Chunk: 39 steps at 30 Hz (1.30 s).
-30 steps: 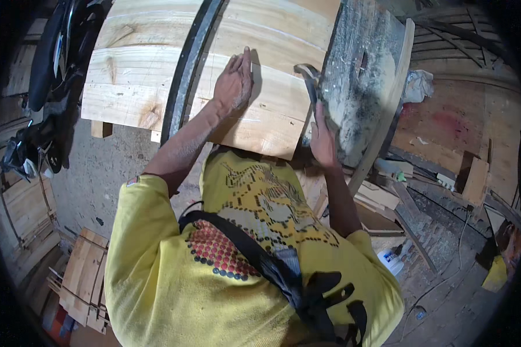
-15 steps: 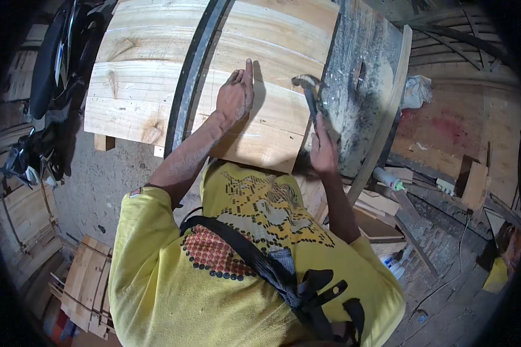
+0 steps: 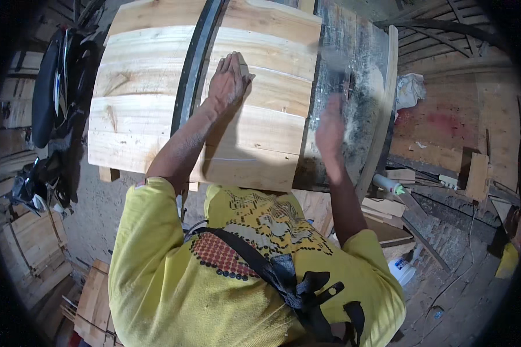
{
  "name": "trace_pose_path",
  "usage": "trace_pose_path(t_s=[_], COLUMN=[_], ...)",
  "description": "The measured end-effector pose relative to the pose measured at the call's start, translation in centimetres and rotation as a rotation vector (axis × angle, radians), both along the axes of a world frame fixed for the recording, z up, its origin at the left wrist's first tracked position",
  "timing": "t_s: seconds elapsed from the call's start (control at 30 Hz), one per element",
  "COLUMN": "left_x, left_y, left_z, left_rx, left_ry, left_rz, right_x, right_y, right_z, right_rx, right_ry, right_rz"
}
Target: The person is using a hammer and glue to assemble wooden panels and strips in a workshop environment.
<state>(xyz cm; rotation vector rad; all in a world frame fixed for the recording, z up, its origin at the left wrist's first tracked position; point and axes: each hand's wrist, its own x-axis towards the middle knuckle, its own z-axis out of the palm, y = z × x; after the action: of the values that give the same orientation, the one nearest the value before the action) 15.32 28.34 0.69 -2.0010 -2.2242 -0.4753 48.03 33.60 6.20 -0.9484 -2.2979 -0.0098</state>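
- White container (image 3: 404, 274), 4 o'clock: we see a blue label, print too small to read.
- Left hand (image 3: 228, 85), 11 o'clock: laid flat, fingers extended, on pale wooden panel (image 3: 275, 124) at 12.
- Right hand (image 3: 330, 128), 2 o'clock: closed round a motion-blurred hammer (image 3: 335, 61), 1 o'clock.
- Stained worktop (image 3: 362, 110), 2 o'clock.
- Motorcycle (image 3: 47, 89), 10 o'clock.

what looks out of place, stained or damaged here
A reddish stain stands out on the brown board at right, unlike the bare wood around it; a crumpled white item, perhaps a bag, lies at its edge. The dark surface near the right hand looks blotched and scuffed beside the cleaner pale planks under the left hand.
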Motion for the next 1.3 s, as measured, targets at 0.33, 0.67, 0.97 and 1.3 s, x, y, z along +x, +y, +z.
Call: trace_pose_path(t_s=[0.33,0.67,0.97,1.3], left_x=[-0.3,0.0,-2.6,-3.1], left_y=[-0.3,0.9,10.8,10.5], left_z=[-0.2,6.9,-0.8,-0.5], left_rx=[-0.042,-0.21,0.07,0.122], left_ry=[-0.112,-0.266,-0.058,0.015], left_rz=[0.021,0.048,-0.158,-0.141], right_x=[-7.8,-6.0,-6.1,-6.6], right_y=[-1.6,0.8,6.3,8.1], right_z=[13.2,6.3,9.3,10.5], right_rx=[-0.639,-0.659,-0.214,-0.393], right_ry=[0.936,0.19,0.587,0.366], right_rz=[-0.192,0.041,-0.161,-0.22])
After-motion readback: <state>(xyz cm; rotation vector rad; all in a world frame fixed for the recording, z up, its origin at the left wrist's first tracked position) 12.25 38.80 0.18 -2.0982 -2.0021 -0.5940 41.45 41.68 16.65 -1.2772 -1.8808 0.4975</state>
